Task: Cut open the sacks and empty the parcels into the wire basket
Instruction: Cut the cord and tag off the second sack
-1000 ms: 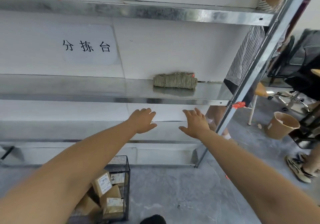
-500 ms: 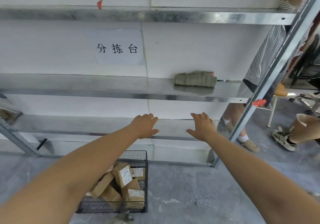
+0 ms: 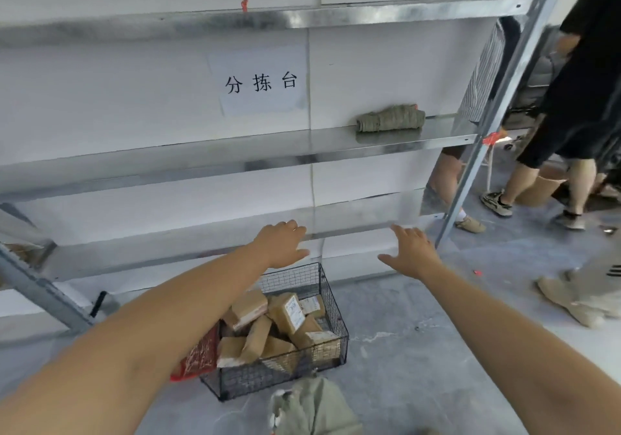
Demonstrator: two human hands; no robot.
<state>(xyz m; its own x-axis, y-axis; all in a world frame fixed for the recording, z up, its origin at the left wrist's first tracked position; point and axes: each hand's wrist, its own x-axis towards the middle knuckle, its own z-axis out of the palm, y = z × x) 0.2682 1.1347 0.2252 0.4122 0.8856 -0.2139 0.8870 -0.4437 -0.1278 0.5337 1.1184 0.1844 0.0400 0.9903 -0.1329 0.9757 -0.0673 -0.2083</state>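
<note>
A black wire basket [image 3: 331,303] stands on the grey floor below my arms, holding several brown cardboard parcels [image 3: 289,313] with white labels. A grey-green sack [image 3: 312,407] lies on the floor at the bottom edge, in front of the basket. Something red [image 3: 196,357] shows at the basket's left side. My left hand [image 3: 280,245] and my right hand [image 3: 411,251] are stretched forward, fingers straight, empty, in the air above the basket and before the lowest shelf. A folded sack [image 3: 389,119] lies on the middle shelf, far above both hands.
A metal shelf rack [image 3: 235,162] with a paper sign [image 3: 260,82] fills the wall ahead. Its slanted upright [image 3: 484,139] stands at the right. Behind it and to the right are several people's legs and shoes [image 3: 495,199] and a brown paper bin [image 3: 541,189].
The view has swung left and down, so the basket and the floor sack show more fully. Both hands stay outstretched and empty. People at the right have walked closer.
</note>
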